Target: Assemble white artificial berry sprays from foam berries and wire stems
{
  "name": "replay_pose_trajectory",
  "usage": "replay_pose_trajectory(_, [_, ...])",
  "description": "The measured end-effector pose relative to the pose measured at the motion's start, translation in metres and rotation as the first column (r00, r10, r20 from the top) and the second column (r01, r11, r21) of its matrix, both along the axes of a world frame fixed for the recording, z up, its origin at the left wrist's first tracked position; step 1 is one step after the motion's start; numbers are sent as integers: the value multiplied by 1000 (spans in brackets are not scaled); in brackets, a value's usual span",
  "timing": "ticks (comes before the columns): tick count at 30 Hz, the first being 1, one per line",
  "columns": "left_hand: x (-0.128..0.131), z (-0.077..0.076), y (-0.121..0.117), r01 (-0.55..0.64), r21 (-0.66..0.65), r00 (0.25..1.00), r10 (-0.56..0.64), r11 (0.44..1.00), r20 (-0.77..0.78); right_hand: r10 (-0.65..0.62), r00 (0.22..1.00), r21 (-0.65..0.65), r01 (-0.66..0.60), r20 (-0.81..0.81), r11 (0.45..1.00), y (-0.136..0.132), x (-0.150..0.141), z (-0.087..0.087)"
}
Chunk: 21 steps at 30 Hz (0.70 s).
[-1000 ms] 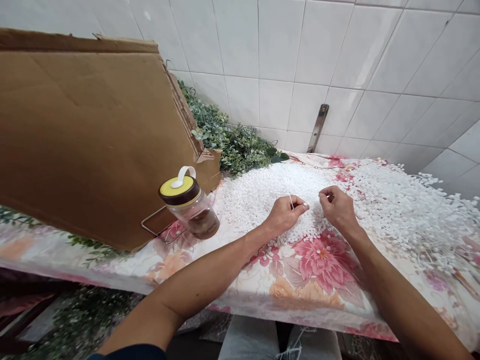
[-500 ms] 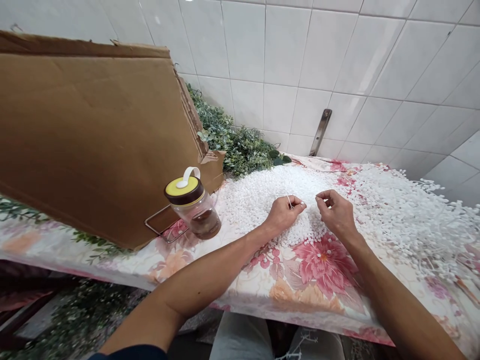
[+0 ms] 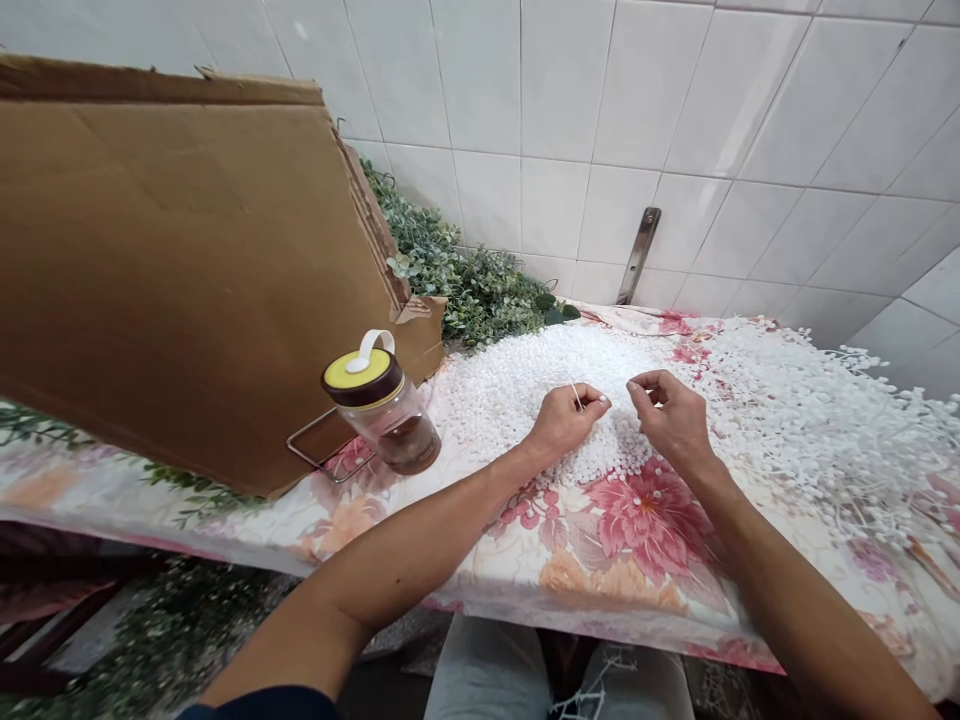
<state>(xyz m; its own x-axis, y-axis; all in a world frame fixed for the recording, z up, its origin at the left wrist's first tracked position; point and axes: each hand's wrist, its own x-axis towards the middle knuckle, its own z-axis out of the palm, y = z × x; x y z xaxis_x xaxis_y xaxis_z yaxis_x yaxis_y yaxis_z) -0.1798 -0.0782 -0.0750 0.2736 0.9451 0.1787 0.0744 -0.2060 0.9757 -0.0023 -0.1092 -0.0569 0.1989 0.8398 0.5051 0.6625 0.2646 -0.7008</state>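
Note:
My left hand point(image 3: 564, 420) pinches a thin white stem point(image 3: 577, 396) between thumb and forefinger, just above a heap of small white beads point(image 3: 525, 385). My right hand point(image 3: 666, 418) is beside it, its fingertips curled and close together over the same heap. Whether those fingers hold anything thin is hidden. Further right, white beaded sprigs point(image 3: 810, 430) lie in a loose tangle. Both hands are above a floral cloth point(image 3: 645, 520).
A glass jar with a yellow lid point(image 3: 382, 415) stands left of my hands, beside a leaning cardboard sheet point(image 3: 172, 280) and a wire stand point(image 3: 315, 445). Green artificial foliage point(image 3: 465, 290) lies behind, against a white tiled wall point(image 3: 600, 100) with a metal bracket point(image 3: 638, 256).
My right hand's fingertips have moved slightly left, closer to my left hand. The left hand still pinches the stem. The view has shifted a little.

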Motion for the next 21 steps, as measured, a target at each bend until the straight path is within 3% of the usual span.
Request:
replay_pose_trajectory(14, [0,-1,1,-2,12,1000,2,1000,-14,55,998,-15,-55,-2,998,-3,0,0])
replay_pose_trajectory(21, [0,0,1,18,46,998,-16,999,-60,260,964,-35,-258,62,966,-7,-9,2])
